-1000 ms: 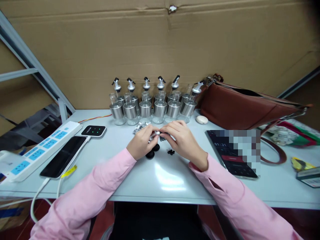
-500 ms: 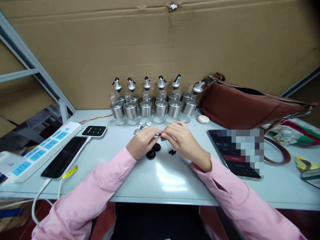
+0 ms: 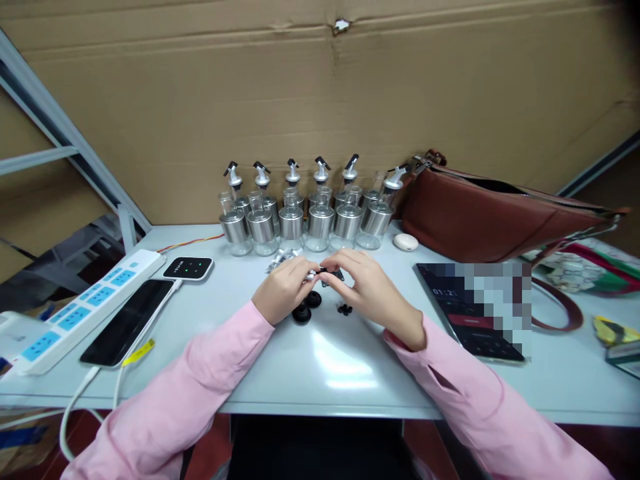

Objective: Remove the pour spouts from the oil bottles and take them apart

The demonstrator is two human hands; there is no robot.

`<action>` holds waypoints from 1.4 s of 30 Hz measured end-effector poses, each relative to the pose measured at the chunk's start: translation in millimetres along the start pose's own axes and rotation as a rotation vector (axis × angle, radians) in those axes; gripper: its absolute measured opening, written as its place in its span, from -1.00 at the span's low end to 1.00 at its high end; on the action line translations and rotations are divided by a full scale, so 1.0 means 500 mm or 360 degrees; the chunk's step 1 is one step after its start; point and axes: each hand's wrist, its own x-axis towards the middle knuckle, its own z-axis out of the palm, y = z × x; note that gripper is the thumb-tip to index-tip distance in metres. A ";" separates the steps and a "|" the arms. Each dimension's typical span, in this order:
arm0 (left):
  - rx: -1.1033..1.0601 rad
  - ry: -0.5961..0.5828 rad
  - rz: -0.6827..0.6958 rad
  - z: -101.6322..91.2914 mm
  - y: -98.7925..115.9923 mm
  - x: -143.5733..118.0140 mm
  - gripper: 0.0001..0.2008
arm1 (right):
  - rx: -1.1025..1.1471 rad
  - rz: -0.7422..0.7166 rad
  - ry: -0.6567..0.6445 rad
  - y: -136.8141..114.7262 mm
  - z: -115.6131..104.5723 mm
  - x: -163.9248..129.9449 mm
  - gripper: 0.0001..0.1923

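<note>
My left hand [image 3: 283,288] and my right hand [image 3: 369,287] meet at the middle of the white table [image 3: 320,360]. Both pinch a small silver and black pourer spout [image 3: 320,273] between their fingertips. Under the left hand lie two round black stoppers [image 3: 306,307]. A small black part [image 3: 344,309] lies just below the right hand. A little heap of silver parts [image 3: 279,259] sits behind the left hand. Several glass bottles with steel collars and pourer tops [image 3: 305,213] stand in rows along the cardboard wall.
A brown leather bag [image 3: 490,213] lies at the back right, with a white oval case [image 3: 405,241] beside it. A tablet [image 3: 475,310] lies right of my hands. At the left are a black phone [image 3: 127,321] on a cable, a small black device [image 3: 189,268] and a power strip [image 3: 75,310].
My hands keep working the small spout between their fingertips; the right fingers have shifted slightly over it. The camera view has moved a little.
</note>
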 end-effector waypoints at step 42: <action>0.0027 -0.0081 0.0022 -0.001 -0.004 -0.001 -0.83 | -0.0160 0.0603 -0.0792 0.038 -0.011 -0.013 -0.77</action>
